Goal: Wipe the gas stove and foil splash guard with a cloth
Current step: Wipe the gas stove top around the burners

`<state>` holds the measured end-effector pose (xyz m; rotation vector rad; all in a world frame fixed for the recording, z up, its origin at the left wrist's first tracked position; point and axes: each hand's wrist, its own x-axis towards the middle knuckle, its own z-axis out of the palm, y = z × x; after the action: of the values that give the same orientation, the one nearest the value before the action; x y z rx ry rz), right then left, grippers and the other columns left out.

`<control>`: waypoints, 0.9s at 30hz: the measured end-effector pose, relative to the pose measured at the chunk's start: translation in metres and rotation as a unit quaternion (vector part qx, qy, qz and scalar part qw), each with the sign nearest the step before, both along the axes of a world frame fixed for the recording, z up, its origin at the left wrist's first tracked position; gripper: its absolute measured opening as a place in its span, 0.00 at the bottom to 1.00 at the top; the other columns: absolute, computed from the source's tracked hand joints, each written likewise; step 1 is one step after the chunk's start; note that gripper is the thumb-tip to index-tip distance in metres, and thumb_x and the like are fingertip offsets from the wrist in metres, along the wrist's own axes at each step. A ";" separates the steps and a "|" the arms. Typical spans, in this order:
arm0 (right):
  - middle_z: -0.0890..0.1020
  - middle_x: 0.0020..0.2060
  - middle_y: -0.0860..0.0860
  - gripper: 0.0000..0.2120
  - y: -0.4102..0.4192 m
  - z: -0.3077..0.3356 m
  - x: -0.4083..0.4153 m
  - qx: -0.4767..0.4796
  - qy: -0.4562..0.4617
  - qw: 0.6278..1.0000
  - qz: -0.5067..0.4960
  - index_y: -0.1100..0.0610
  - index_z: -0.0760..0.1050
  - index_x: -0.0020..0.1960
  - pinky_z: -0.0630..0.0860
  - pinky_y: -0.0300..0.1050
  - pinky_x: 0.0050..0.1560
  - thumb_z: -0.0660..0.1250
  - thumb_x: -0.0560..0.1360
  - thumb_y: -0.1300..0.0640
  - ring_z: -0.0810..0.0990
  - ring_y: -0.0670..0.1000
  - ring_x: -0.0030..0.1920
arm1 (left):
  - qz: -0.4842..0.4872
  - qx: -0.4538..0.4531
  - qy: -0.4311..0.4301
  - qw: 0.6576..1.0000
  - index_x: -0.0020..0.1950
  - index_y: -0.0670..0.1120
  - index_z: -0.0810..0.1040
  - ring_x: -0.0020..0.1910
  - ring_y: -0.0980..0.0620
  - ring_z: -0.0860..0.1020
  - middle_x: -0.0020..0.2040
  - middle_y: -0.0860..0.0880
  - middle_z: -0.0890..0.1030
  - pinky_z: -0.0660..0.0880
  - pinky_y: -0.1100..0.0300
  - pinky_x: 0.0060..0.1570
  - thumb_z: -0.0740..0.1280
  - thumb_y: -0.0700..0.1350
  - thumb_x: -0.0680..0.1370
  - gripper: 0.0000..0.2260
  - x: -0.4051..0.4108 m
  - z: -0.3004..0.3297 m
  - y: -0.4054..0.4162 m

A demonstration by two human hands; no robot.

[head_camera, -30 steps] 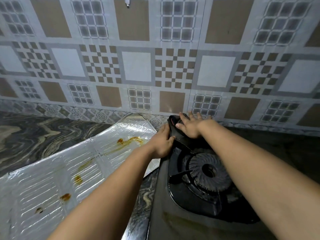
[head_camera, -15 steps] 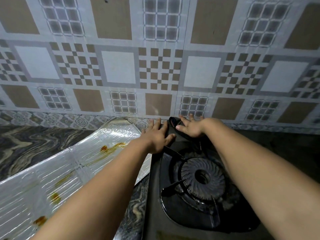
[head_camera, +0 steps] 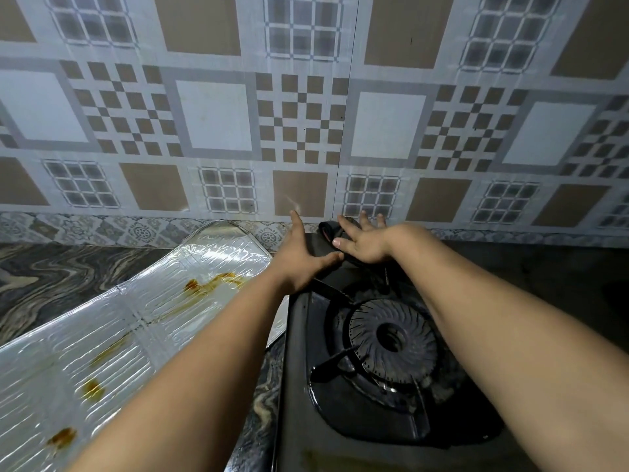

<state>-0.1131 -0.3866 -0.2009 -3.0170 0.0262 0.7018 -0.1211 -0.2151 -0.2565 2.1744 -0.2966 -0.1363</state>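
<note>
A black gas stove (head_camera: 299, 386) with a round burner (head_camera: 391, 338) fills the lower right. To its left a silver foil splash guard (head_camera: 136, 321) lies flat on the counter, marked with brown grease stains. A dark cloth (head_camera: 328, 229) is bunched at the stove's back edge by the wall. My right hand (head_camera: 364, 241) presses flat on the cloth with its fingers spread. My left hand (head_camera: 303, 257) rests at the stove's back-left corner, fingers apart, thumb pointing toward the cloth and holding nothing.
A patterned tile wall (head_camera: 306, 114) rises directly behind the stove and the hands. Dark marbled countertop (head_camera: 51, 277) extends to the left under and behind the foil guard. More dark counter runs to the right of the stove.
My left hand has opened from the stove's back-left edge and its fingers now spread toward the wall. The right hand stays on the cloth, shifted slightly back.
</note>
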 end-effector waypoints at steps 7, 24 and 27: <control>0.35 0.78 0.51 0.32 0.019 0.002 0.005 0.030 0.006 0.998 0.052 0.36 0.34 0.76 0.36 0.68 0.71 0.46 0.78 0.31 0.31 0.63 0.76 | -0.044 -0.057 0.052 0.996 0.74 0.53 0.23 0.79 0.51 0.59 0.81 0.48 0.59 0.60 0.49 0.77 0.78 0.69 0.55 0.72 0.009 -0.004 0.003; 0.38 0.79 0.50 0.33 -0.003 -0.003 0.018 -0.017 -0.022 1.000 -0.006 0.37 0.39 0.77 0.41 0.75 0.71 0.41 0.75 0.28 0.35 0.65 0.76 | -0.067 0.274 -0.015 0.959 0.80 0.52 0.33 0.80 0.43 0.38 0.82 0.49 0.37 0.47 0.34 0.76 0.60 0.78 0.67 0.56 0.009 0.018 -0.003; 0.36 0.78 0.54 0.34 -0.033 0.001 0.013 -0.014 0.006 1.000 -0.026 0.38 0.37 0.77 0.39 0.69 0.73 0.41 0.76 0.29 0.36 0.67 0.76 | -0.084 0.321 -0.018 0.943 0.81 0.50 0.36 0.80 0.45 0.37 0.81 0.51 0.37 0.43 0.32 0.75 0.57 0.79 0.68 0.55 0.012 0.023 -0.007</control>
<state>-0.0996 -0.4194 -0.1994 -3.0272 0.1169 0.7202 -0.1094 -0.2224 -0.2339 2.7978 -0.5142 -0.3281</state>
